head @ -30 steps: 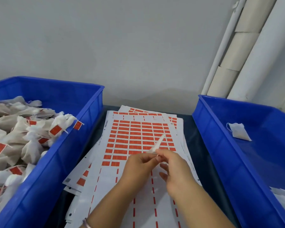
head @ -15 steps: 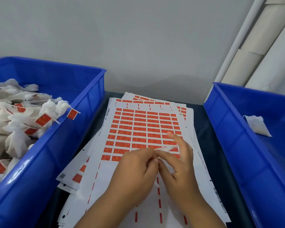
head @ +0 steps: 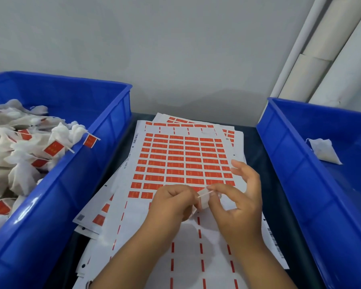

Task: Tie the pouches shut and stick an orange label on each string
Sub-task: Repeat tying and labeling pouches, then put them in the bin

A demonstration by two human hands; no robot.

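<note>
Judging by the bins, most work is done: the left bin [head: 104, 130] is heaped with labelled pouches [head: 29, 155], one untied pouch [head: 324, 152] waits right. Left hand [head: 171, 202] and right hand [head: 238, 200] pinch a string [head: 205, 193] over the label sheet [head: 183, 159].

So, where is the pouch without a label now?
In the head view, the pouch lies alone in the right bin, near its far end, right of the label sheets.
</note>
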